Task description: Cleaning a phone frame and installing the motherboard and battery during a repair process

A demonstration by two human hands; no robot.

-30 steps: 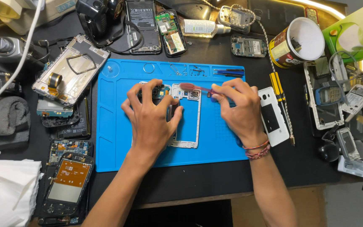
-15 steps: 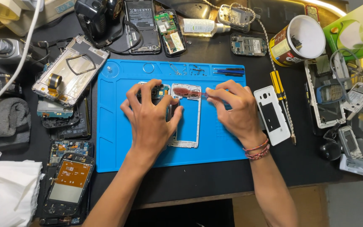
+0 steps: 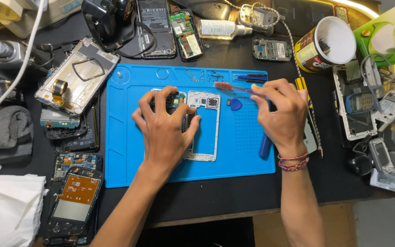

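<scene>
The left hand (image 3: 163, 130) is covering much of the white phone frame (image 3: 205, 132) and the circuit board (image 3: 175, 98) beneath its fingers, while the right hand (image 3: 280, 114) is hiding the brush (image 3: 227, 86) handle, and the green box (image 3: 387, 29) is running off the right edge.
</scene>
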